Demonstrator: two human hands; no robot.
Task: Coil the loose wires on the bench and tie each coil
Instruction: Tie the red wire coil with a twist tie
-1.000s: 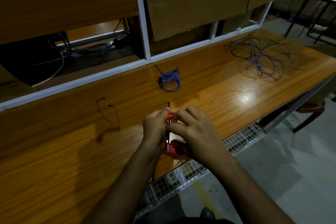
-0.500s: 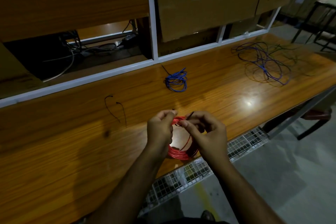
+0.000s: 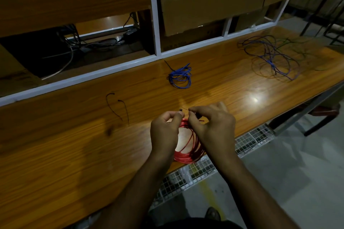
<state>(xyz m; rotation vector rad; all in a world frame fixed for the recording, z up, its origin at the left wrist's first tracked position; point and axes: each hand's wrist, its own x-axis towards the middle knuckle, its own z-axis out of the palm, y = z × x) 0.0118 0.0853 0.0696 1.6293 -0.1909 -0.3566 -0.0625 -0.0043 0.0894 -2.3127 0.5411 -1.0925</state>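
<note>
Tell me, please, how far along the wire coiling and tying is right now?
Done: the blue coil lies bundled on the bench. In hand: the left hand and right hand hold the red coil, working a black tie at its top. Left: the loose tangle; two spare ties wait.
</note>
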